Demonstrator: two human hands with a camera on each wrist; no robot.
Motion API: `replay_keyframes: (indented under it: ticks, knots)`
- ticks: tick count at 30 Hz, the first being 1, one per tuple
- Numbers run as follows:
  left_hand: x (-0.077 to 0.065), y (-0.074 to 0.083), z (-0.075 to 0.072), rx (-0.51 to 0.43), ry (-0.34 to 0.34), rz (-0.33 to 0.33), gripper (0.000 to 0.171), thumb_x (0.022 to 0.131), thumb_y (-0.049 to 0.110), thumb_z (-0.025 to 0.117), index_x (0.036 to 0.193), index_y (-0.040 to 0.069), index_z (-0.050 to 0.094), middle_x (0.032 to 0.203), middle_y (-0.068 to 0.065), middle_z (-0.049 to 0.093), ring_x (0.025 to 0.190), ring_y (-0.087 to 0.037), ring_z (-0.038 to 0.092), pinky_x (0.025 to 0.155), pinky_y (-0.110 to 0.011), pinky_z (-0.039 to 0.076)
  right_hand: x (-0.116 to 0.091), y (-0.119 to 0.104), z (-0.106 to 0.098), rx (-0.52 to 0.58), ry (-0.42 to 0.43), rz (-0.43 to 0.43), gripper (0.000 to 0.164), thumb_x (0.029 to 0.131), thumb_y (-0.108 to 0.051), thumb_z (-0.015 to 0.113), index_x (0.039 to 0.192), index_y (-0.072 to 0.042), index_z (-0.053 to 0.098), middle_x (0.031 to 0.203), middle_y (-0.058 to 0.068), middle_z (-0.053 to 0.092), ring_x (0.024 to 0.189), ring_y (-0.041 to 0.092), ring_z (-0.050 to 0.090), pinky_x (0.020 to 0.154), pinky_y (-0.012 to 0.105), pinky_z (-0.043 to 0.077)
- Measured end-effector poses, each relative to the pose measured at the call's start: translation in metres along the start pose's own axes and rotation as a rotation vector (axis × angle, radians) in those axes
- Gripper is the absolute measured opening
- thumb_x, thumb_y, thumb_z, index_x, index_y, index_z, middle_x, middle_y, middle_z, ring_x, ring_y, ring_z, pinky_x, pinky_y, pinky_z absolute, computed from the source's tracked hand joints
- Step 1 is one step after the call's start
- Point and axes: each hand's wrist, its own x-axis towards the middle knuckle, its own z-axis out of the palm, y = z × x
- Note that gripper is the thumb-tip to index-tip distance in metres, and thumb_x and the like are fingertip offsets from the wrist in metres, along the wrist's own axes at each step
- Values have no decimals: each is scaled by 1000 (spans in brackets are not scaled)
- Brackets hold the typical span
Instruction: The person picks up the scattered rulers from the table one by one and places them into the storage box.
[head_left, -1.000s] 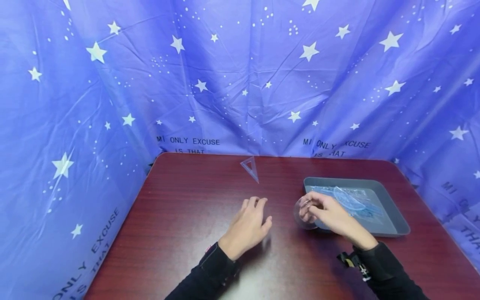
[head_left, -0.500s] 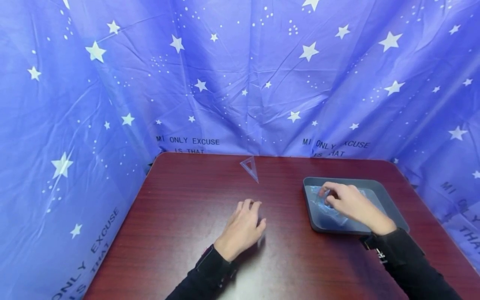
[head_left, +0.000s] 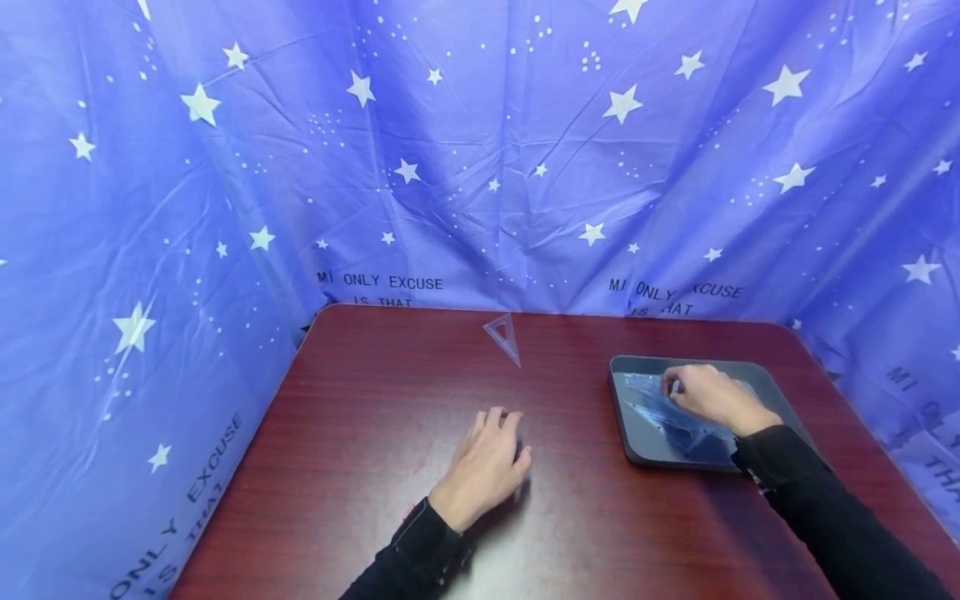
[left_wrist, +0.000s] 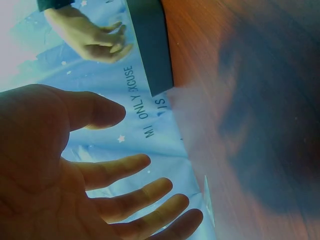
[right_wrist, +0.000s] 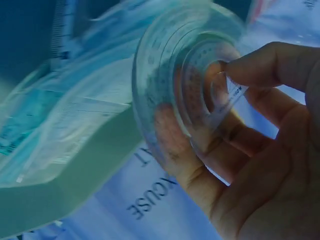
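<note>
Over the grey tray (head_left: 641, 457), my right hand (head_left: 708, 393) holds a clear plastic protractor (right_wrist: 162, 65) between thumb and fingers, its printed scales showing in the right wrist view. Under that hand lie clear and bluish plastic drawing pieces and film (head_left: 648, 404), partly hidden by it. Near the middle of the table my left hand (head_left: 483, 467) hovers with fingers spread and slightly bent, palm bare in the left wrist view. A clear triangular set square (head_left: 512, 350) lies farther back, beyond the left hand.
The dark red wooden table (head_left: 360, 392) reaches back to a blue star-printed curtain (head_left: 480, 150), which also hangs along the left and right. The tray's raised walls stand at the table's right side.
My right hand has carried the protractor from the tray's left edge rightward to over the tray's contents. The left hand has shifted slightly toward me; the set square has stayed put.
</note>
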Motion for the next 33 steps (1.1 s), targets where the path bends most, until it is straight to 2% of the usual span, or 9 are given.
replay_keyframes:
  ticks: [5,8,13,17,20,26,29,33]
  knots:
    - [-1,-1,2,-11,8,-2,51,100,29,71,145,5,63,138,-16,66,124,-31,64,101,-47,60,6,17,11,-12,-8,-10,17,92,1,61,100,-7,74,92,9,69,80,24,58,70,43,52]
    - [-1,-2,2,-20,21,2,51,99,28,72,144,5,64,137,-16,66,124,-31,64,100,-47,60,7,27,15,-16,3,-2,15,91,1,64,100,-5,74,94,12,71,83,26,61,72,48,56]
    - [-1,-2,3,-20,25,6,51,99,28,73,144,6,64,137,-16,67,124,-31,64,99,-47,60,6,40,24,-20,73,0,16,84,0,70,100,0,71,93,16,72,83,30,66,73,52,57]
    - [-1,-2,3,-24,21,6,51,99,28,73,145,6,64,138,-15,67,124,-31,64,99,-47,60,6,46,30,-5,110,-8,15,81,0,75,93,-2,67,87,11,68,79,27,63,70,47,55]
    - [-1,-2,4,-26,22,7,51,99,28,72,145,6,64,138,-15,67,124,-31,64,100,-47,60,4,49,31,3,109,4,17,81,-3,79,92,-4,66,86,9,67,78,25,61,69,46,54]
    - [1,-3,4,-22,31,18,51,99,27,72,144,4,64,136,-17,67,124,-33,64,102,-47,59,1,48,30,-2,125,11,16,83,-6,78,94,-5,68,90,11,69,80,27,64,71,51,56]
    - [3,-5,3,-15,33,23,50,99,27,71,143,3,64,136,-18,67,124,-34,63,103,-47,59,-1,43,29,-10,136,19,16,85,-8,78,97,-5,68,93,13,69,78,26,63,69,51,56]
    - [10,-10,5,-19,29,20,49,99,25,72,142,2,64,135,-20,66,124,-35,63,103,-48,58,-5,27,24,-9,143,26,21,90,-11,78,106,-1,69,103,20,69,87,33,67,76,56,58]
